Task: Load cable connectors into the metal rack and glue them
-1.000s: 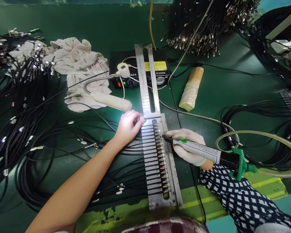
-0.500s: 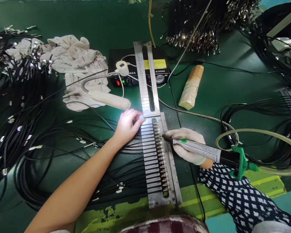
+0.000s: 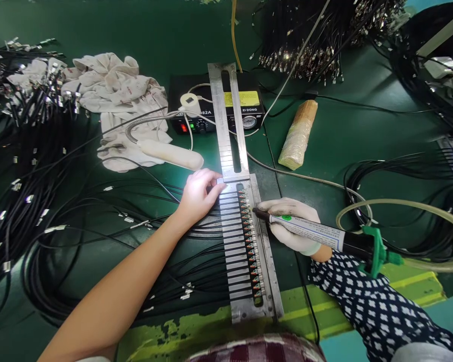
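Note:
My left hand (image 3: pixel 202 193), bare, grips the upper left edge of a slotted metal jig (image 3: pixel 239 271), thumb on top beside the hinge. Thin black cables (image 3: pixel 207 254) lie side by side in the jig's slots, their small metal connectors (image 3: pixel 253 261) lined up along the right. In a white glove, my right hand (image 3: pixel 292 223) is closed around a black dispensing syringe (image 3: pixel 311 234) with a printed label and green cap. Its dark tip points left at connectors in the upper part of the row; whether it touches one is too small to tell.
Behind the jig's raised slotted lid (image 3: pixel 219 120) sits a black dispenser controller (image 3: pixel 196 113). A white lamp (image 3: pixel 171 155) lies near crumpled cloth gloves (image 3: pixel 113 90). A wrapped block (image 3: pixel 298 136) stands right. Cable bundles (image 3: pixel 30 166) fill the left; an air tube (image 3: pixel 411 202) loops right.
The syringe tip has shifted very slightly among the connectors. My left hand and the jig stay where they were.

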`<state>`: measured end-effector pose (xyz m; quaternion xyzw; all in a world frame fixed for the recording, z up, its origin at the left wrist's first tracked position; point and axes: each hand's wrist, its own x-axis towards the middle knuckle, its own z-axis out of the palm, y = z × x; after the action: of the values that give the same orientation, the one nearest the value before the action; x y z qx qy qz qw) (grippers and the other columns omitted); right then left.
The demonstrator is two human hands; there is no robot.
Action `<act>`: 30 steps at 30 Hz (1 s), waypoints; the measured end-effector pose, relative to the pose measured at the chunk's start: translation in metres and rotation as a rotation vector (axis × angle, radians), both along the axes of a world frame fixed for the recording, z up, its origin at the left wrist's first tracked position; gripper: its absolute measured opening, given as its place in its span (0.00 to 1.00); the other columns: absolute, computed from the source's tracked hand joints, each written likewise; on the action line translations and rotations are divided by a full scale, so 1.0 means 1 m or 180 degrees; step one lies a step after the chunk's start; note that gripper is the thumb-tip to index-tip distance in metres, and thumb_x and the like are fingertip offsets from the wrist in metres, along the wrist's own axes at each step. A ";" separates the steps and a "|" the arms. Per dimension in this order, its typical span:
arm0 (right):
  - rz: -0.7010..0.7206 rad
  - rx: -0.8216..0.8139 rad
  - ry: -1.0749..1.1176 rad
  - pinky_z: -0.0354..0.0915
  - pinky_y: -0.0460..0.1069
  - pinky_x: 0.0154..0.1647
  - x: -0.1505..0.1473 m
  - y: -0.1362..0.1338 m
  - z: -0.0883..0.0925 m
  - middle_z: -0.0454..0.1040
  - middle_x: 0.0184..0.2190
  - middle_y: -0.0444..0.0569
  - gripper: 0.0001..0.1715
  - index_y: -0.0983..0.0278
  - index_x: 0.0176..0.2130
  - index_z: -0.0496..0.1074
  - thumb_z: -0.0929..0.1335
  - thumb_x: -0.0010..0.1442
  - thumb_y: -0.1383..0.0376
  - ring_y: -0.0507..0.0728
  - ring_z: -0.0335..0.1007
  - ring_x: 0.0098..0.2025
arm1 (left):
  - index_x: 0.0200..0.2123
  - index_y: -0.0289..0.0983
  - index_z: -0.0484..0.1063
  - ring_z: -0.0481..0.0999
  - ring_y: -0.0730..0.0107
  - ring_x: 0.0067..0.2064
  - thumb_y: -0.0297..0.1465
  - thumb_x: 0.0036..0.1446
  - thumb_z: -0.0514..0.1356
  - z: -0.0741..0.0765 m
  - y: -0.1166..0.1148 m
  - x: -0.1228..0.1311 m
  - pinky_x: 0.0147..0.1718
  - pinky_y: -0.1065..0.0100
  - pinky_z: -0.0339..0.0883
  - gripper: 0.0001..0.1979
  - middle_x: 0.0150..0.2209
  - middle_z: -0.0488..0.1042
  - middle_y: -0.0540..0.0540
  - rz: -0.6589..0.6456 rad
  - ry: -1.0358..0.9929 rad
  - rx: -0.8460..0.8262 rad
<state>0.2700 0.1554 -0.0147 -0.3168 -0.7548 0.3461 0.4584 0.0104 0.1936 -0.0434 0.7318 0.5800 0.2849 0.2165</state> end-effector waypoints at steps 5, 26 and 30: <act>0.0008 -0.0062 -0.0058 0.77 0.56 0.43 0.001 0.001 -0.004 0.80 0.44 0.55 0.11 0.62 0.42 0.74 0.72 0.57 0.69 0.61 0.79 0.43 | 0.36 0.38 0.71 0.70 0.64 0.36 0.36 0.60 0.58 -0.002 0.000 -0.001 0.40 0.62 0.61 0.08 0.29 0.69 0.49 -0.0033 -0.0049 0.0053; 0.0004 0.0066 -0.0177 0.76 0.55 0.42 0.002 -0.007 0.002 0.80 0.43 0.55 0.09 0.61 0.40 0.73 0.71 0.56 0.69 0.61 0.80 0.42 | 0.35 0.39 0.71 0.70 0.63 0.37 0.37 0.60 0.57 -0.001 0.000 0.000 0.40 0.62 0.62 0.08 0.29 0.70 0.49 0.0003 -0.0013 0.0035; 0.0041 0.0057 -0.0159 0.76 0.55 0.42 0.002 -0.007 0.003 0.80 0.42 0.55 0.09 0.61 0.40 0.73 0.71 0.57 0.69 0.61 0.80 0.42 | 0.36 0.38 0.71 0.70 0.63 0.36 0.37 0.60 0.57 -0.001 0.000 0.000 0.39 0.61 0.62 0.08 0.29 0.70 0.49 -0.0003 -0.0022 0.0060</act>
<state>0.2717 0.1486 -0.0120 -0.3164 -0.7710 0.3343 0.4400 0.0101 0.1934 -0.0439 0.7332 0.5762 0.2928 0.2116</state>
